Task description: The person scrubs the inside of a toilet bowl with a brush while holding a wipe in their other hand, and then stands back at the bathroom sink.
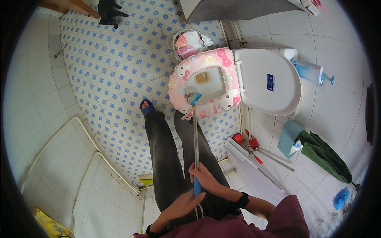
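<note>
My right hand (207,179) is closed around the long silver handle of a toilet brush (195,139). Lower down, my left hand (183,204) wraps the blue grip at the handle's near end. The brush's worn grey and blue head is at the near left inner edge of the toilet bowl (214,85), in front of the padded pink seat cover (178,85) printed with cartoon faces and bows. A brownish stain shows inside the bowl. The white lid (272,81) stands raised on the right.
A bin (174,47) full of waste stands beyond the toilet. Far left, a black cat (109,12) is on the tiled floor. Red-headed tools (253,143), a green cloth (323,156) and a blue bottle (309,71) are along the right wall; a yellow-green broom (146,181) is by my leg.
</note>
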`<action>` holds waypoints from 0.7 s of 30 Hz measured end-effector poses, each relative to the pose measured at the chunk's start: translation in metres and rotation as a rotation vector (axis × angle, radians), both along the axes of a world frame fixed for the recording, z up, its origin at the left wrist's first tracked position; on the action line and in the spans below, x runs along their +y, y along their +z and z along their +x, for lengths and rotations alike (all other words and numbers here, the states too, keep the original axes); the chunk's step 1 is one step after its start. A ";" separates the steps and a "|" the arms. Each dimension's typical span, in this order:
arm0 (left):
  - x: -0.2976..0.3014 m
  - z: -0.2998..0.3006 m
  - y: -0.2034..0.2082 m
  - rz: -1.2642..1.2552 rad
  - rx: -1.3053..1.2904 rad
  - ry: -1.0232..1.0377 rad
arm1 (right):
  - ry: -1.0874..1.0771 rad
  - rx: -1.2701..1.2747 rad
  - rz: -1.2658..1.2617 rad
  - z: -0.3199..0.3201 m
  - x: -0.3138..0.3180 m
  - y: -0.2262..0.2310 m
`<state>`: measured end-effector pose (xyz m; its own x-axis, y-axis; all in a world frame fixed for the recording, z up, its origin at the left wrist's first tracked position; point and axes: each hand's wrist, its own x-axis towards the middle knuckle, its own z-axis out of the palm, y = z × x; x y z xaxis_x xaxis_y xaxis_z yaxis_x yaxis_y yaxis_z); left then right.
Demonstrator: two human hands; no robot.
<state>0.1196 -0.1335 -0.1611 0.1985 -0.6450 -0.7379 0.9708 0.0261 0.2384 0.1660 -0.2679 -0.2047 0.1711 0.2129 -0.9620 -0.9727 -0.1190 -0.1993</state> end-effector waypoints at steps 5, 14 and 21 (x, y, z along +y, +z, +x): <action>-0.001 0.004 0.001 0.011 0.008 0.005 | -0.004 0.001 -0.004 0.003 0.000 0.001; -0.004 0.005 0.000 0.038 -0.034 -0.012 | -0.031 0.006 0.002 0.002 -0.002 -0.001; -0.006 0.006 -0.003 0.033 -0.019 -0.013 | -0.040 0.010 -0.005 0.002 -0.004 -0.004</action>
